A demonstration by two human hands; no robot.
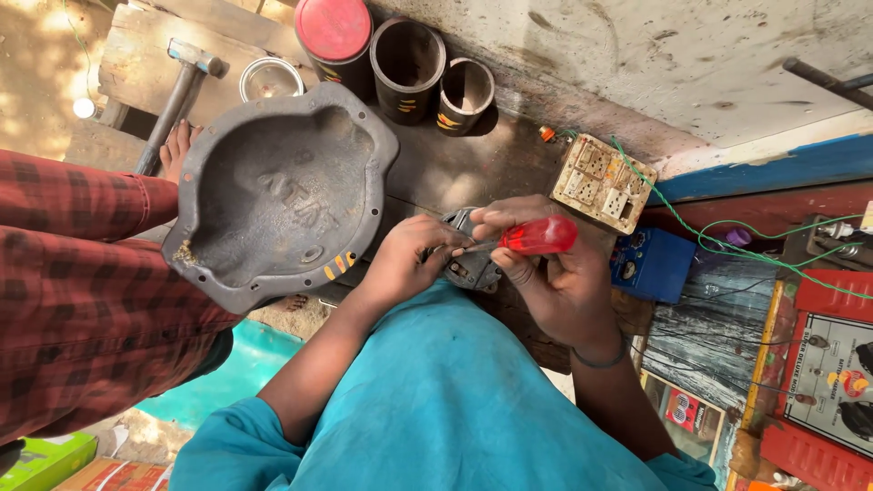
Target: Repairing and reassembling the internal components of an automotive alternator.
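Observation:
My left hand (405, 262) grips a small grey metal part (473, 269) at the middle of the view, above my teal-clad lap. My right hand (550, 282) holds a screwdriver with a clear red handle (538, 235), its tip pointing left onto the part between my fingers. The two hands almost touch over the part, and most of it is hidden by my fingers. A dark bracelet sits on my right wrist.
A large grey cast metal cover (273, 195) lies just left of my hands. A person in a red checked sleeve (82, 273) is at the left. Behind are a hammer (177, 91), a steel bowl (270, 80), black cans (406, 59), a beige switch board (602, 182) with green wires, and a blue box (653, 264).

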